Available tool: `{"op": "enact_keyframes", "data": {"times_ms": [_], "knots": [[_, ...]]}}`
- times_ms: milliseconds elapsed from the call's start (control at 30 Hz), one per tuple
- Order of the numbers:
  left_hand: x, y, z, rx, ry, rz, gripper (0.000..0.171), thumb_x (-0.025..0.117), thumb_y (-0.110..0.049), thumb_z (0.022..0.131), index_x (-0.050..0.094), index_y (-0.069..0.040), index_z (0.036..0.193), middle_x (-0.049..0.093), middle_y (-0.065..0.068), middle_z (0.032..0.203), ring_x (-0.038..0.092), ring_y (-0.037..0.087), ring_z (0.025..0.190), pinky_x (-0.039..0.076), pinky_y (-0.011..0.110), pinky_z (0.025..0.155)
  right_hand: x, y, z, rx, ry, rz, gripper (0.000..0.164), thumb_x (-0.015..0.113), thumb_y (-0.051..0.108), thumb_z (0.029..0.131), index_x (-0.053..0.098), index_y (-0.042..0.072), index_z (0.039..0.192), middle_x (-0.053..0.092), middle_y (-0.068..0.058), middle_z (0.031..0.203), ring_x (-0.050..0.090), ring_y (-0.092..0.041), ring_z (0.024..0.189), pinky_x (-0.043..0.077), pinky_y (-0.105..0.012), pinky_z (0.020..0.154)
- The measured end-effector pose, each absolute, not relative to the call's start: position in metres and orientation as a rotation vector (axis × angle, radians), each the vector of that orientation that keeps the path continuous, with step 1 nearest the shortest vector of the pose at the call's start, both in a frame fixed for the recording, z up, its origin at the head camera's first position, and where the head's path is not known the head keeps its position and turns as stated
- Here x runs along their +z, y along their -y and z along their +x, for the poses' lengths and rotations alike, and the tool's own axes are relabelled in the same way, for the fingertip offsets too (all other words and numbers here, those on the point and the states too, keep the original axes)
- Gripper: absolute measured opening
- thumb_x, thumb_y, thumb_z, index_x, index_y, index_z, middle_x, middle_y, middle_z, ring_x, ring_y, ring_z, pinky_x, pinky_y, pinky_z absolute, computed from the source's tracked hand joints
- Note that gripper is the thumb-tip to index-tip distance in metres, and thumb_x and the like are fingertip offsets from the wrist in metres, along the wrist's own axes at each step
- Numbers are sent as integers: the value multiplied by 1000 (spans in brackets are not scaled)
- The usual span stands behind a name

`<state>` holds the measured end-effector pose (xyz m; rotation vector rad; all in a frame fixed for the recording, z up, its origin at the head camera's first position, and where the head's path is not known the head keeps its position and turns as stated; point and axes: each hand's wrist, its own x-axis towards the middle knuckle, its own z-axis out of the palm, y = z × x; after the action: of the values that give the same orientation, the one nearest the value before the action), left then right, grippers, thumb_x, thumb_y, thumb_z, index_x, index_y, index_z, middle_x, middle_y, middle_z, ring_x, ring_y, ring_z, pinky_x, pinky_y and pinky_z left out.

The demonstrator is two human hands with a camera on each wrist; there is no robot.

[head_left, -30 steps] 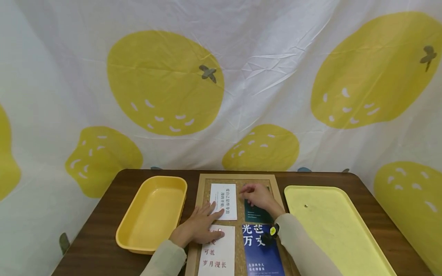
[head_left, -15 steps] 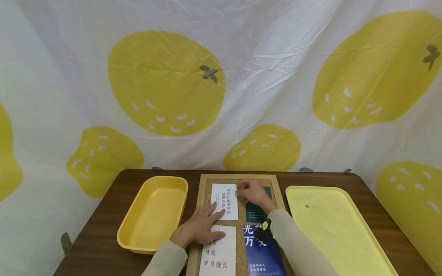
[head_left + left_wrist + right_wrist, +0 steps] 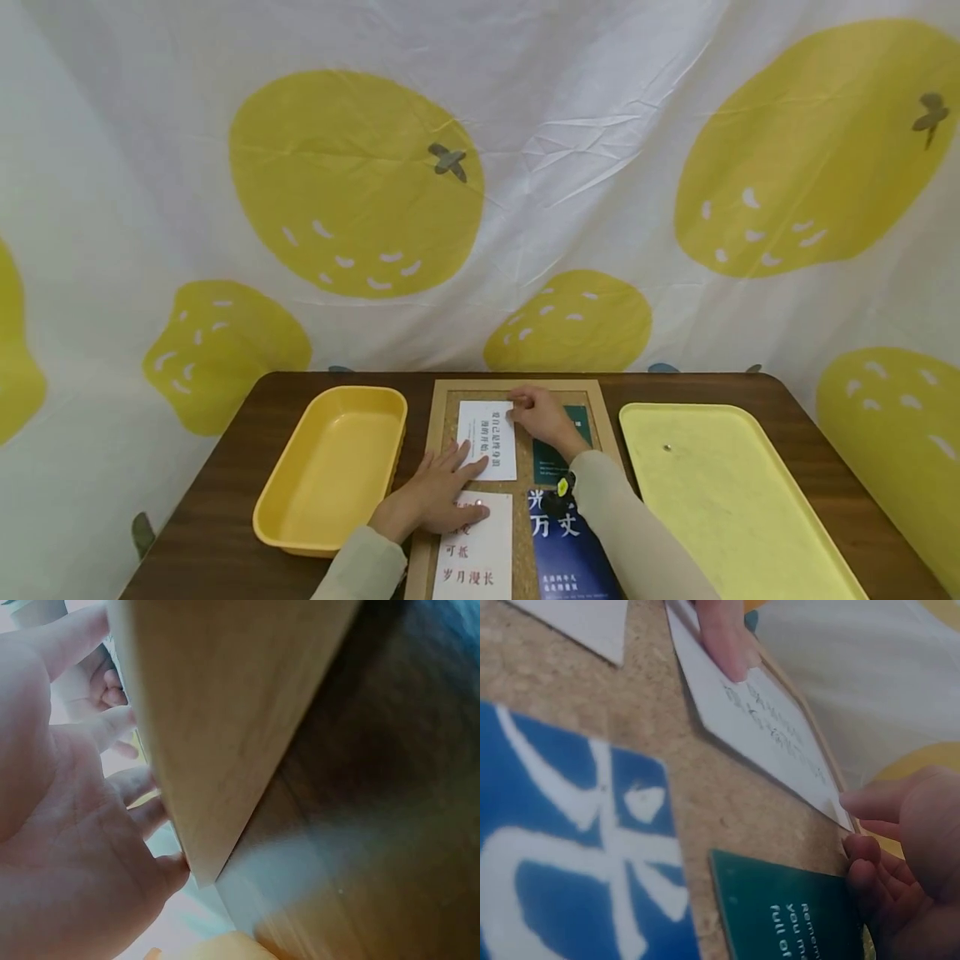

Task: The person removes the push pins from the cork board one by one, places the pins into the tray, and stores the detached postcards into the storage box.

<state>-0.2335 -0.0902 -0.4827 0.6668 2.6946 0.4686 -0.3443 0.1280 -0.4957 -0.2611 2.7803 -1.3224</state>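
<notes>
Four cards on one corkboard [image 3: 472, 386], set mid-table with its long sides running away from you; the far edge of the table [image 3: 217, 508] lies just beyond the frame. Two cards are white, one green, one blue, one toward each corner of the board.

Your left hand [image 3: 438, 492] lies spread and straight-fingered, gripping nothing: fingertips on the far-left white card [image 3: 495, 433], thumb on the near-left white card [image 3: 471, 554]. Your right hand [image 3: 543, 417] is at the far-left card's far right corner, thumb and fingers bent close about it; cannot tell whether they pinch the card or something small. That hand partly covers the green card [image 3: 551, 464], far right. A black wrist device [image 3: 558, 493] with a yellow mark hides part of the blue card [image 3: 562, 575], near right.

One deep yellow basin [image 3: 330, 467] by the left edge; one shallow pale yellow tray [image 3: 720, 483] along the right, a single shiny stud [image 3: 667, 447] toward its far left corner.

Writing: far-left white card, sideways, 爱自己是终身浪漫的开始; near-left, 可抵 and 岁月漫长, upper lines covered; blue, 光 and 万丈 large; green, "full of", the rest cut off.
</notes>
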Motion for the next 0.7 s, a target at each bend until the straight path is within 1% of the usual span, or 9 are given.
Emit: {"op": "enact_keyframes", "data": {"times_ms": [167,300,467,700], "knots": [[-482,90,-232,473,-2701,675,74,60,-56,92,36,-24,155,19,11,165,10,31,153,7,56,122,-496,-127,-343,-1294,-2820,-270,28,68,16,92,70,10,120,65,-4,91,55,-18,77,44,-28,65],[-481,90,-233,476,-2700,677,74,59,-56,92,37,-23,155,19,11,165,10,30,153,6,56,122,-496,-127,-343,-1279,-2835,-270,28,68,16,92,70,11,119,67,-4,93,55,-18,78,45,-30,68],[-482,90,-233,470,-2700,678,74,59,-56,92,36,-23,155,19,11,165,9,30,153,6,56,122,-497,-126,-343,-1272,-2854,-301,28,68,14,91,71,8,119,70,-7,98,56,-19,79,47,-31,68],[-483,89,-233,472,-2702,677,74,58,-56,92,36,-23,155,19,11,165,10,30,153,6,56,122,-498,-125,-344,-1248,-2861,-296,29,69,13,91,72,7,119,70,-7,100,56,-18,80,47,-30,68]]}}
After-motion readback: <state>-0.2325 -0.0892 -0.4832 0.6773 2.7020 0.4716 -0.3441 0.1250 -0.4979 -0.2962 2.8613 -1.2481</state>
